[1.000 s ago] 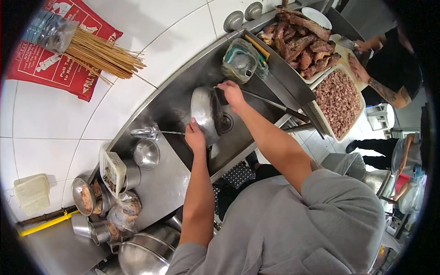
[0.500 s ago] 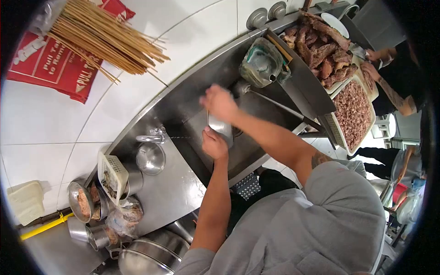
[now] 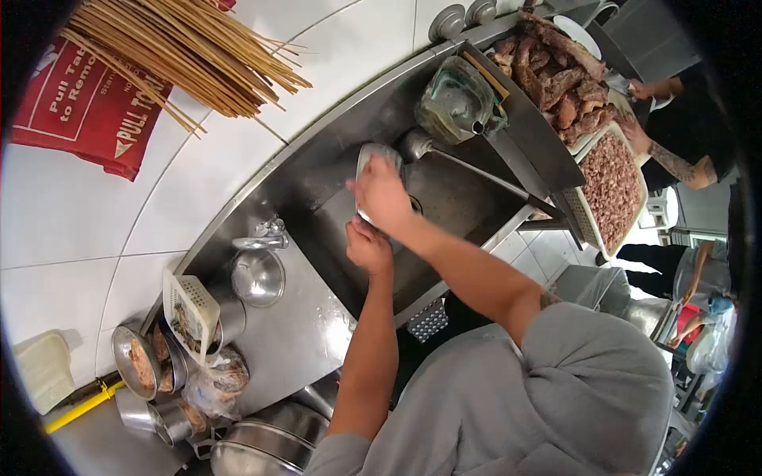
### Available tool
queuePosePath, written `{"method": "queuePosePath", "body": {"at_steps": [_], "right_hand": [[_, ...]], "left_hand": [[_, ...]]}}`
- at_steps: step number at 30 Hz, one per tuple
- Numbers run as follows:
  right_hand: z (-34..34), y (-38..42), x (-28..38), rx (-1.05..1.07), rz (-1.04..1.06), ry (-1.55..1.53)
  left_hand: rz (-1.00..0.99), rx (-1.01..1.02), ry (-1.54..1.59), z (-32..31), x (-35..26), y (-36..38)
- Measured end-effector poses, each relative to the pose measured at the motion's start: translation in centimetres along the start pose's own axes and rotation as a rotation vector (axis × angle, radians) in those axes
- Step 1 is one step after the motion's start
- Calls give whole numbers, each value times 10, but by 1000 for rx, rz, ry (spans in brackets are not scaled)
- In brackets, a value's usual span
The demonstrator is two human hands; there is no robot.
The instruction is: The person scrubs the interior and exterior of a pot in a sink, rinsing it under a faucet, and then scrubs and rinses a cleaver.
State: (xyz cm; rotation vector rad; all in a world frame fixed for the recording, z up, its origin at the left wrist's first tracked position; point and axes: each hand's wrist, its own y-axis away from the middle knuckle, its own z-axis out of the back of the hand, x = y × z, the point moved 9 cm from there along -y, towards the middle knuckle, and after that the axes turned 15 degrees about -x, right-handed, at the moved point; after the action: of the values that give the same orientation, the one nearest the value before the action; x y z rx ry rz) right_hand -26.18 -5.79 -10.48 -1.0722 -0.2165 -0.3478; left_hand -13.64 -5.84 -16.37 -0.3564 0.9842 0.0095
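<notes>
In the sink [image 3: 460, 214], my left hand [image 3: 371, 247] grips the near end of a shiny oblong metal pan [image 3: 379, 151]. My right hand [image 3: 382, 194] is over the pan, its fingers curled against it and slightly blurred. Whatever those fingers may hold is hidden. Right of the pan lies a long-handled ladle [image 3: 417, 145], its handle crossing the sink. A clear plastic jug or container [image 3: 456, 99] stands beyond it.
A faucet [image 3: 262, 236] and metal bowl [image 3: 258, 278] are to the left, near a white basket [image 3: 190, 317]. Skewers [image 3: 182, 55] lie upper left. Cooked meat pieces [image 3: 556, 75] and a crate of chopped meat [image 3: 611, 194] stand right, beside a co-worker's hands [image 3: 635, 131].
My right hand has come down from above the pan's far end toward my left hand, uncovering that end. My left hand keeps its grip. The whole view has shifted slightly.
</notes>
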Motion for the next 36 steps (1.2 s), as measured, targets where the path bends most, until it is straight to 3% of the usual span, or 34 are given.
{"method": "queuePosePath", "body": {"at_steps": [1,3,4,5,6,7,10,12,13,14,15,17,19,20,21,23,24,25,27,28,29,31,32,34,35,36], "right_hand": [[5,-8,-4,1,-4,7],[-32,-13,-35,325,-64,73],[-60,-14,-81,472,-311,136],[-95,-2,-114,598,-397,106],[-118,6,-123,676,-269,158],[-118,3,-121,674,-265,162],[-100,6,-116,662,-424,184],[-76,-6,-76,548,-203,232],[-64,24,-59,448,-173,168],[-6,29,-29,90,-464,1],[25,38,5,-41,-337,-40],[23,33,-8,-59,-336,-25],[-29,12,-68,259,-523,88],[-46,-6,-84,445,-549,140],[-42,6,-69,459,-555,146],[-16,4,-33,207,-580,-1],[3,24,2,76,-341,21],[8,25,5,69,-328,17],[20,30,20,32,-193,-47],[-11,27,-15,215,-418,60],[-23,5,-31,406,-506,164],[-44,-5,-38,459,-408,106],[-41,19,-29,456,-408,105],[-6,54,33,45,21,43],[-6,48,31,43,22,44],[-11,39,12,76,-109,46]], "left_hand": [[19,19,41,3,4,3],[5,39,1,1,11,4],[10,95,47,2,13,7],[12,147,101,2,13,8],[94,244,137,-1,26,14],[93,242,143,9,38,17],[395,584,404,-2,77,44],[416,549,483,-2,77,41],[434,510,573,-3,73,35],[437,517,577,2,70,35],[401,579,530,8,61,36],[365,632,487,8,60,37],[59,689,271,5,61,44],[256,767,275,-6,82,56],[270,775,269,4,82,58],[144,695,246,7,63,37],[143,720,230,6,66,35],[138,710,241,5,61,30],[-79,747,134,17,42,32],[19,785,69,13,46,32],[32,792,58,12,52,34],[24,776,75,5,56,29],[21,776,75,5,58,29],[-10,793,29,1,60,29],[-13,793,31,2,58,31],[12,787,46,4,56,33]]}}
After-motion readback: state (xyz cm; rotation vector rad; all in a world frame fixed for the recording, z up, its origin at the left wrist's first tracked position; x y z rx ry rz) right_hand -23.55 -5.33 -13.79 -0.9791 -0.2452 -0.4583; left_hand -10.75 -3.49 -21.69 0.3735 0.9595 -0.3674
